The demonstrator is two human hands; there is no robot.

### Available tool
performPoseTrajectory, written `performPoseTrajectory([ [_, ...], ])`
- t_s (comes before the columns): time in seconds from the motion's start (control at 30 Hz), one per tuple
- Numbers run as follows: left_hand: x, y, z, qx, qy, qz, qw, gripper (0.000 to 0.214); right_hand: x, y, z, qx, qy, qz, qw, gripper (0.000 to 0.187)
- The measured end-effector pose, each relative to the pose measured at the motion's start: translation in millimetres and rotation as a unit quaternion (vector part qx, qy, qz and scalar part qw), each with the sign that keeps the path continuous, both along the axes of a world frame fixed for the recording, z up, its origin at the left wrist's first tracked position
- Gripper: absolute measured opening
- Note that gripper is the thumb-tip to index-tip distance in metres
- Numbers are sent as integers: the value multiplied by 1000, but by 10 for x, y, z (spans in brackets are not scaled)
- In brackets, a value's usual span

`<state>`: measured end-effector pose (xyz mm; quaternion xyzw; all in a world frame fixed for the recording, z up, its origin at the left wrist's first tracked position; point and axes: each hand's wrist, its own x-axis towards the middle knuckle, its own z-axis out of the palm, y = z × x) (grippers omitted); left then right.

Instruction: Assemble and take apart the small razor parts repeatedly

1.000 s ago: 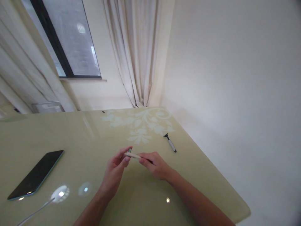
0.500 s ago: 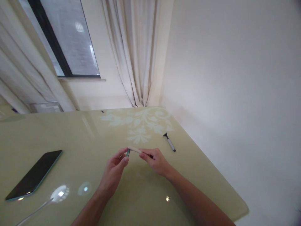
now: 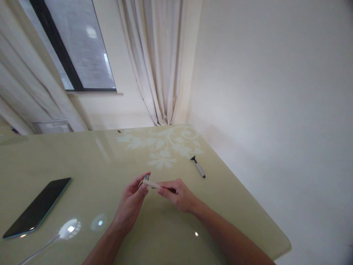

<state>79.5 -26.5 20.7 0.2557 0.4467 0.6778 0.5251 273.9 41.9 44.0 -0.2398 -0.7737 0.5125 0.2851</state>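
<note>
Over the table, both hands are on what looks like a razor with a cream handle (image 3: 152, 184) and a small teal-and-pale head (image 3: 146, 177). My left hand (image 3: 132, 197) pinches the head end between thumb and fingers. Closed on the other end of the handle is my right hand (image 3: 178, 194), whose fingers cover part of it. A second razor (image 3: 198, 167), with a black head and a grey-and-black handle, lies on the table beyond my right hand.
The glossy pale-green table (image 3: 91, 158) has a white floral pattern near its far corner. A dark tablet (image 3: 37, 208) lies at left, a tiny black piece (image 3: 119, 131) at the far edge. A wall (image 3: 261, 110) borders the right side; curtains (image 3: 154, 66) hang behind.
The cream-handled razor has turned in my hands: its head pointed down from the handle and now sticks up. Both hands are slightly lower. The second razor stays in place.
</note>
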Motion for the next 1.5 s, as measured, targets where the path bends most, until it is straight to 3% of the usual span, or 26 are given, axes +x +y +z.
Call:
performPoseTrajectory([
  [0.07, -3, 2, -4, 2, 1, -2, 1000, 60, -4, -2, -5, -16, 4, 12, 1000, 47],
  [0.27, 2, -1, 13, 2, 14, -13, 1000, 57, -3, 18, 2, 33, -4, -71, 997, 43],
  [0.37, -13, 1, 1, 2, 12, -7, 1000, 56, -25, -37, -12, 10, 7, -41, 999, 42],
  [0.5, -20, -4, -29, 13, 2, -13, 1000, 56, -15, -44, -26, -81, 19, 49, 995, 48],
  [0.57, -11, -14, -25, 18, 11, -26, 999, 56, 9, -1, -25, -102, 15, 57, 993, 51],
  [0.63, -1, -25, -9, 17, 21, -30, 999, 55, 27, 43, -18, -76, 7, 21, 997, 51],
  [0.77, -5, -22, -9, -1, 2, -12, 1000, 55, 13, 35, 3, 48, -18, -81, 995, 46],
  [0.83, -21, -11, -35, -2, -14, -6, 1000, 56, -14, -16, 14, 69, -22, -90, 993, 45],
  [0.93, -39, 1, -63, 10, -17, -16, 1000, 55, -46, -88, 22, 23, -8, -42, 999, 47],
  [1.07, -22, -4, -44, 18, -36, -37, 998, 57, -42, -89, -3, -92, 25, 47, 994, 55],
  [1.17, -13, -12, -39, 28, -54, -49, 997, 56, -19, -27, -33, -146, 25, 69, 987, 58],
  [1.27, -27, -11, -72, 29, -56, -42, 997, 55, -1, 35, -47, -96, 17, 24, 995, 53],
  [1.4, -42, 3, -104, 14, -57, -13, 998, 50, -17, 23, -48, 63, -7, -87, 994, 42],
  [1.5, -44, 9, -81, 3, -53, -7, 999, 52, -49, -54, -30, 113, -28, -107, 987, 38],
])
